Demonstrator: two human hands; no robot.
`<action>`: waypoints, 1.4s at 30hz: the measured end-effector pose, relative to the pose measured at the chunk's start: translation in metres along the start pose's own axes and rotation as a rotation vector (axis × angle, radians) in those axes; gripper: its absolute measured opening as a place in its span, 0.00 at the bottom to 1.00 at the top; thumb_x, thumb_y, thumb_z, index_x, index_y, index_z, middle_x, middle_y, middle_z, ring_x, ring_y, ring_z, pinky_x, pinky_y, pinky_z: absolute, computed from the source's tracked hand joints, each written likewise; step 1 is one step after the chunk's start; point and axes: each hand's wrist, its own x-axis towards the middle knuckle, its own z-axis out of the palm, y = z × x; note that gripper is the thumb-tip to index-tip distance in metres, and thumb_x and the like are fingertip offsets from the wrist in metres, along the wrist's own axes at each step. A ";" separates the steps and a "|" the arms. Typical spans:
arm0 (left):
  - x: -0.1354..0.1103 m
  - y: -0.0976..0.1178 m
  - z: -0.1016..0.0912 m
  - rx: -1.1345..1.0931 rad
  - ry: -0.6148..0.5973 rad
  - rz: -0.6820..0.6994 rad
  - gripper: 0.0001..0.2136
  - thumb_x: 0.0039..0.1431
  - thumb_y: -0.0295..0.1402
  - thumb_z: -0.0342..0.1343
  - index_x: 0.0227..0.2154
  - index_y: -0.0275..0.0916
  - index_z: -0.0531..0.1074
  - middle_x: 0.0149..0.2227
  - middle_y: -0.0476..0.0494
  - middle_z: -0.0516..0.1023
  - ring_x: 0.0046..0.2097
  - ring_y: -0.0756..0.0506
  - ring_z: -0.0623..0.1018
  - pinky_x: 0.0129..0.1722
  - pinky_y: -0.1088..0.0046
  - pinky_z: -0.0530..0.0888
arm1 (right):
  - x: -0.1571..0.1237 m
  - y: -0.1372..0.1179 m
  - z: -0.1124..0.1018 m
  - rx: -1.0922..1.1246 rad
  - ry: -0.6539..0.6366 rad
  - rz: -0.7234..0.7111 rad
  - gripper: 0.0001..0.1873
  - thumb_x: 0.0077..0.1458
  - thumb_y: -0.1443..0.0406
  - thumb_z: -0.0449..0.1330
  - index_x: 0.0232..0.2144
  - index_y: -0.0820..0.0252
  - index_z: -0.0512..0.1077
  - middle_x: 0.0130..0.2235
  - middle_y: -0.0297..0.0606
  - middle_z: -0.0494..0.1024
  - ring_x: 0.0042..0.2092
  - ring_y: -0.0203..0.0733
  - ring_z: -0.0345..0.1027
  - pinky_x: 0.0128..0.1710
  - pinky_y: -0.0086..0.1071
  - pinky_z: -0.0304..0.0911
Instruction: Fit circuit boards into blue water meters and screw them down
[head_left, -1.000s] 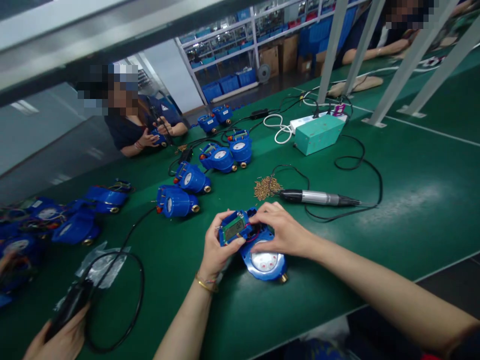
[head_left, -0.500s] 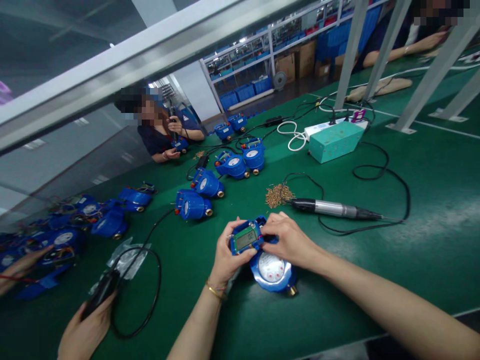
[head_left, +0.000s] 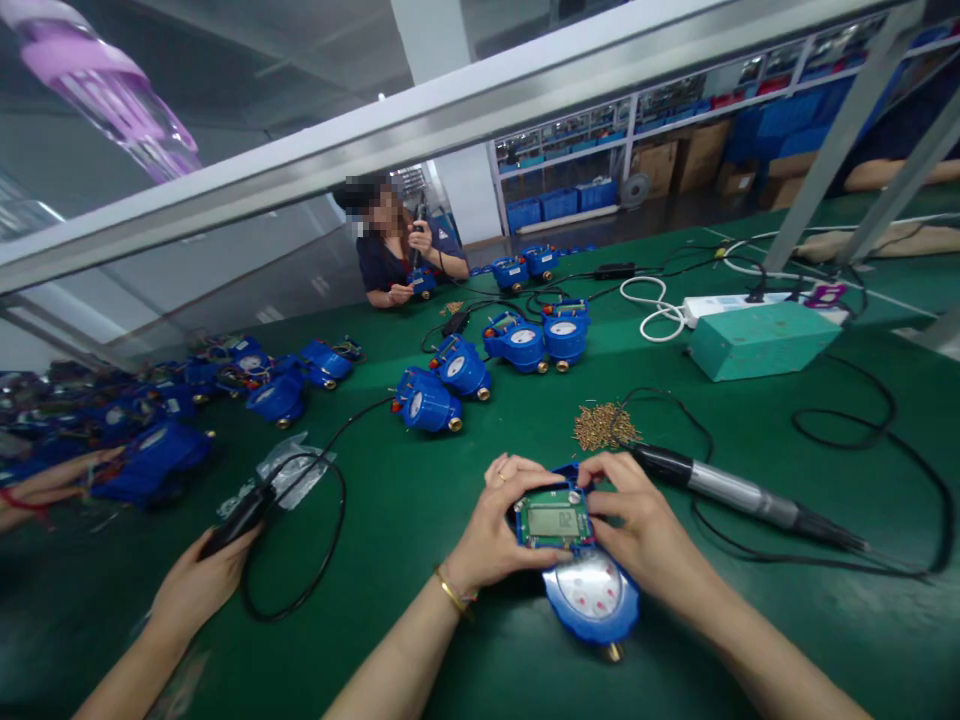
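Observation:
A blue water meter (head_left: 592,600) lies on the green table (head_left: 750,640) in front of me, its round dial facing up. A green circuit board with a small display (head_left: 553,520) sits on its upper part. My left hand (head_left: 499,530) grips the left side of the meter and board, fingers curled. My right hand (head_left: 637,525) holds the right side, fingers pressed at the board's top edge. An electric screwdriver (head_left: 739,495) with a black cable lies just to the right of my right hand. A pile of small brass screws (head_left: 604,427) is behind it.
Several more blue meters (head_left: 525,345) stand in a row across the table, others heaped at far left (head_left: 157,455). A teal box (head_left: 761,340) and power strip sit back right. A co-worker's hand (head_left: 199,580) holds a black tool at lower left; another person (head_left: 397,250) works opposite.
The camera has tilted up and swung left. The meter now lies squarer to me, and both hands have shifted to hold the board from either side.

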 end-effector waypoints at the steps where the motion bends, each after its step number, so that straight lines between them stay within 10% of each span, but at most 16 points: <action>1: 0.000 0.000 0.000 -0.001 -0.001 0.000 0.30 0.42 0.50 0.71 0.50 0.45 0.75 0.44 0.41 0.77 0.49 0.38 0.76 0.64 0.46 0.57 | 0.000 0.000 0.000 -0.005 0.003 0.007 0.11 0.56 0.76 0.59 0.25 0.60 0.76 0.42 0.40 0.73 0.46 0.45 0.65 0.45 0.36 0.62; 19: -0.009 -0.005 0.015 -0.012 0.210 -0.029 0.31 0.43 0.53 0.69 0.50 0.44 0.75 0.43 0.42 0.81 0.46 0.38 0.80 0.67 0.36 0.51 | -0.004 0.002 0.005 -0.121 0.241 -0.109 0.07 0.61 0.71 0.59 0.36 0.58 0.78 0.42 0.40 0.77 0.46 0.45 0.65 0.42 0.38 0.66; 42: -0.011 0.014 0.030 0.107 0.337 -0.200 0.25 0.45 0.42 0.71 0.48 0.47 0.75 0.45 0.44 0.83 0.49 0.33 0.80 0.65 0.27 0.39 | 0.001 -0.001 0.008 -0.081 -0.002 0.171 0.12 0.49 0.80 0.58 0.23 0.60 0.70 0.27 0.30 0.74 0.36 0.41 0.58 0.38 0.37 0.45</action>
